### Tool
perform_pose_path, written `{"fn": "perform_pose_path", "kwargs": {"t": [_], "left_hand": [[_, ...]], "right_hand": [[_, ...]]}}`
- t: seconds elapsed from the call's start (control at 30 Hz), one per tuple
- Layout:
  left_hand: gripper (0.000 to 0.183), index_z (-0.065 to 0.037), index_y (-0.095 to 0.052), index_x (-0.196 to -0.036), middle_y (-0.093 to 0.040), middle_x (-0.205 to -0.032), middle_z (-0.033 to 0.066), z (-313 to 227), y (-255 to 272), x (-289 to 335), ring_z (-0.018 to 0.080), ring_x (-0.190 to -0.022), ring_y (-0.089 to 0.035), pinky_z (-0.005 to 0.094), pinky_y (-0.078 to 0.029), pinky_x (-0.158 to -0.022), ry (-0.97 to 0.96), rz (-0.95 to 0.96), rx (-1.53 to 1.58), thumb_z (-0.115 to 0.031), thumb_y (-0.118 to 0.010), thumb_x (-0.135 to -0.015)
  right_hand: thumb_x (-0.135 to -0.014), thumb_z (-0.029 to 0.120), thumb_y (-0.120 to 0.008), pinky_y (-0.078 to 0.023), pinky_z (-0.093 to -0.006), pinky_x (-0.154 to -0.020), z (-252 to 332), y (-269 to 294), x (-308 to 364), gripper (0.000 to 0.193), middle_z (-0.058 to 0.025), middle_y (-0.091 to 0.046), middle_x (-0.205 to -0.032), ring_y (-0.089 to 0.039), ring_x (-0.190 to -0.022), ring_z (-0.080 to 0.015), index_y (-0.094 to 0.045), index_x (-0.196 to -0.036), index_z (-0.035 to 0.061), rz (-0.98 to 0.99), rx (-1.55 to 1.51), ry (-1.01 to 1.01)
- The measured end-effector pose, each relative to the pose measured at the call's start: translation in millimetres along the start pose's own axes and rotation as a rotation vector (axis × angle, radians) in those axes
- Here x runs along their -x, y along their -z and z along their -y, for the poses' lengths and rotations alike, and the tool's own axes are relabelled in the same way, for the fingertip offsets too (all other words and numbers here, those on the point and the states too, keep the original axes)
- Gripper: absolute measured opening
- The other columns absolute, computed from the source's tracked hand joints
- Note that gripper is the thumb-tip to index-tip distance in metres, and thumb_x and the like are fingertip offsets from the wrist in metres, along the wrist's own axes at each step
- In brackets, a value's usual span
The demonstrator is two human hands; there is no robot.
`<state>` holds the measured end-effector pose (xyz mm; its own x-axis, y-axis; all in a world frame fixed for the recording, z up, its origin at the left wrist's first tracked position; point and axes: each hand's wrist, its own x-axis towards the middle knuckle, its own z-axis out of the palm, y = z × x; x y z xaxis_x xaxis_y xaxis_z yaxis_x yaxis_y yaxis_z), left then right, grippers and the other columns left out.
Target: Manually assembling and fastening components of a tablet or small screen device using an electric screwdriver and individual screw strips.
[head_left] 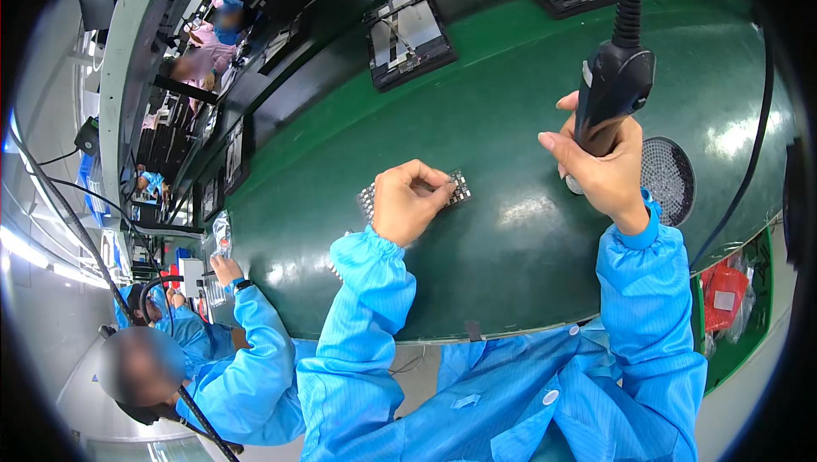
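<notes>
Your left hand (407, 207) hides the strip's (460, 187) middle, your right hand (611, 174) covers the tool's (617, 79) grip; cable (627, 11) cut off up top, co-worker's head (145, 368) blurred!

The green worktop (502, 283) looks smooth and glossy. At five o'clock, the blue gown (511, 398) is creased cloth. At two, the tool (614, 79) looks like black plastic, slightly shiny. At three, the grey disc (671, 179) appears rough; toward four, the red bag (720, 282) seems shiny plastic.

head-worn fisheye view down onto hands (406, 207)
</notes>
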<state>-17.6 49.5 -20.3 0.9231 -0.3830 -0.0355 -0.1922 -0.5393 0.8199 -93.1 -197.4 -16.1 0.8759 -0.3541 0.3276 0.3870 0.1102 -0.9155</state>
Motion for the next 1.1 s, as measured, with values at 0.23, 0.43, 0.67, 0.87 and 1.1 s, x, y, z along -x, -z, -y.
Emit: {"fn": "perform_pose_path", "kwargs": {"t": [0.23,0.43,0.67,0.87,1.1], "left_hand": [[0.007,0.005,-0.059,-0.084,-0.067,-0.079,0.0073,-23.1,-15.4,3.9,0.0116,-0.070,-0.066,0.0222,-0.053,-0.061,-0.014,-0.036,0.370,0.003,-0.066,-0.083],[0.015,0.006,-0.065,-0.101,-0.067,-0.088,0.0107,-27.0,-30.7,-18.1,0.0179,-0.079,-0.067,0.0257,-0.056,-0.069,-0.025,-0.007,0.420,0.002,-0.063,-0.087],[0.017,0.007,-0.064,-0.102,-0.066,-0.093,0.0127,-15.9,-53.1,-87.9,0.0242,-0.090,-0.067,0.0309,-0.057,-0.074,0.035,0.089,0.694,0.006,-0.057,-0.087],[0.041,0.006,-0.056,-0.116,-0.062,-0.108,0.0178,-64.3,-113.6,-183.0,0.0245,-0.100,-0.061,0.0335,-0.050,-0.085,-0.416,-0.052,0.089,-0.001,-0.067,-0.077],[0.078,0.001,-0.044,-0.131,-0.042,-0.132,0.0178,-110.4,-141.4,-277.4,0.0357,-0.120,-0.046,0.0455,-0.040,-0.100,-0.562,0.005,-0.928,-0.014,-0.076,-0.060]], "right_hand": [[-0.076,-0.002,-0.073,-0.040,-0.0197,-0.046,-1.5,-0.4,-1.7,0.034,0.0005,-0.058,-0.065,-0.053,-0.051,-0.0053,-0.056,-0.105,-0.0008,0.002,0.016,0.005],[-0.074,0.000,-0.075,-0.039,-0.0194,-0.049,0.8,3.4,-3.8,0.033,0.0018,-0.058,-0.065,-0.051,-0.053,-0.0035,-0.058,-0.102,0.0013,-0.022,0.015,-0.038],[-0.074,0.003,-0.074,-0.041,-0.0221,-0.049,5.9,4.2,-8.6,0.024,0.0007,-0.057,-0.061,-0.053,-0.059,-0.0022,-0.055,-0.088,0.0013,0.082,0.041,-0.005],[-0.073,0.004,-0.071,-0.051,-0.0316,-0.058,6.7,11.9,-9.6,0.036,-0.0119,-0.065,-0.072,-0.067,-0.066,-0.0213,-0.052,-0.104,0.0012,0.135,0.040,0.100],[-0.072,0.007,-0.068,-0.051,-0.0395,-0.057,-1.6,13.1,-12.5,0.034,-0.0201,-0.065,-0.076,-0.065,-0.069,-0.0371,-0.051,-0.099,-0.0012,0.134,-0.122,0.165]]}}
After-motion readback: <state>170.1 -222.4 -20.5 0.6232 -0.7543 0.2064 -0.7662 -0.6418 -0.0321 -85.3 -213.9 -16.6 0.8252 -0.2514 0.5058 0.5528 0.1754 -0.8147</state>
